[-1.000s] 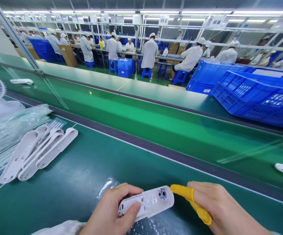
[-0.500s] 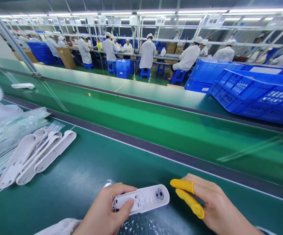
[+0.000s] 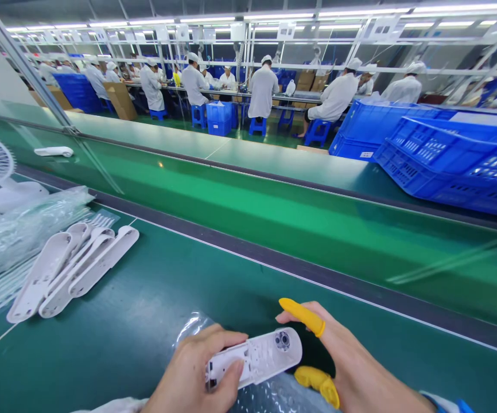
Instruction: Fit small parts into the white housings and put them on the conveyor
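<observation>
Left hand (image 3: 194, 367) grips a white casing (image 3: 268, 357) over the tabletop (image 3: 166, 287): long, round-ended, dark fitting (image 3: 282, 341) near the tip, maybe metal from here. Right hand (image 3: 349, 361) hangs loosely spread beside that tip. Tabletop stretches ahead to a dark strip (image 3: 248, 250).

Casings (image 3: 87, 276) on bench (image 3: 166, 275) at left, plastic bags (image 3: 28, 221) beside them, crates (image 3: 450, 166) at right beyond belt (image 3: 248, 201)
</observation>
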`<state>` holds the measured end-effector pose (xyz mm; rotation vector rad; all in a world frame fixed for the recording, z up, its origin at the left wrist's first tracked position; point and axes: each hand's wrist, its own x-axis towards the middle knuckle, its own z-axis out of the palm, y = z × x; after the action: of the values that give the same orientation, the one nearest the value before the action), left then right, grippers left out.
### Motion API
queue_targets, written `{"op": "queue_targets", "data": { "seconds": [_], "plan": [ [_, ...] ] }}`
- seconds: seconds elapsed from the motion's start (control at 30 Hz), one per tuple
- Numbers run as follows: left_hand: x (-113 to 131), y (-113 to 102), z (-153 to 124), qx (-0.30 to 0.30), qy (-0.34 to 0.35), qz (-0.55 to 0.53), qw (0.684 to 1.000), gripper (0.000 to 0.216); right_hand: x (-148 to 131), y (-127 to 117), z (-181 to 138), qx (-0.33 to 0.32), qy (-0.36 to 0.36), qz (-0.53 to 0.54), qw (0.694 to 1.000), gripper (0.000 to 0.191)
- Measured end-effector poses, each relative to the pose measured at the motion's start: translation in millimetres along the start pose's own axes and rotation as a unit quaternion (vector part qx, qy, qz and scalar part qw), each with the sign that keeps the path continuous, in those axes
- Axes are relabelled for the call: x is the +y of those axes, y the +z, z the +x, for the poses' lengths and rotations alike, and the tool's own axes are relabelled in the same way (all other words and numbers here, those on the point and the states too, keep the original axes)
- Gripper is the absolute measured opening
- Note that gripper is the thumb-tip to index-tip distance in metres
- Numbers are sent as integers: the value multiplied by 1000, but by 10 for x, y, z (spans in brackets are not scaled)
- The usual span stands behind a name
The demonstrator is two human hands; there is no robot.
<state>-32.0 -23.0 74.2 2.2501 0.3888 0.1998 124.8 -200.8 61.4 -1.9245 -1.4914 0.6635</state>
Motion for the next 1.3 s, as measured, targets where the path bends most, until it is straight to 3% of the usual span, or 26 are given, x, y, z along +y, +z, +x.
{"op": "queue_targets", "data": {
  "seconds": [0.1, 0.23, 0.37, 0.47, 0.53, 0.57, 0.67, 0.77, 0.83, 0.93, 1.03, 1.1, 1.23, 1.3],
  "plan": [
    [20, -3, 9, -10, 11, 15, 1000, 24, 4, 62, 10, 7, 17, 19, 1000, 64],
    [23, -5, 0, -22, 19, 16, 999, 24, 27, 95, 53, 30, -19, 25, 999, 65],
    [-21, 7, -56, -25, -29, -39, 999, 30, 68, 86, 75, 49, -26, 49, 997, 58],
    [-67, -5, -94, 47, -66, -72, 994, 47, 136, -16, 118, 89, -19, 55, 994, 48],
    [-89, -16, -95, 105, -63, -53, 991, 47, 227, -155, 187, 136, -2, 36, 990, 44],
    [-94, -15, -87, 105, -48, -40, 993, 41, 291, -240, 237, 164, 13, 18, 986, 44],
    [-78, 34, -33, -28, 14, 2, 999, 20, 550, -504, 444, 261, 83, -71, 959, 41],
    [-29, 137, 33, -150, 37, 67, 986, 19, 847, -700, 676, 316, 141, -112, 932, 30],
    [-5, 203, 64, -167, 47, 106, 979, 22, 1009, -781, 795, 336, 169, -126, 918, 25],
    [-14, 270, 76, -136, 64, 135, 979, 23, 1097, -837, 868, 353, 184, -134, 908, 27],
    [-62, 300, 67, -91, 88, 120, 985, 20, 925, -763, 799, 375, 156, -135, 904, 38],
    [-97, 310, 66, -69, 103, 104, 987, 19, 686, -600, 694, 362, 118, -116, 917, 35],
    [-155, 325, 83, -31, 117, 88, 989, 15, 154, -93, 467, 211, 28, -23, 977, 9],
    [-181, 333, 91, -11, 115, 87, 990, 14, -27, 116, 397, 151, 9, 34, 988, 13]
  ]
}}
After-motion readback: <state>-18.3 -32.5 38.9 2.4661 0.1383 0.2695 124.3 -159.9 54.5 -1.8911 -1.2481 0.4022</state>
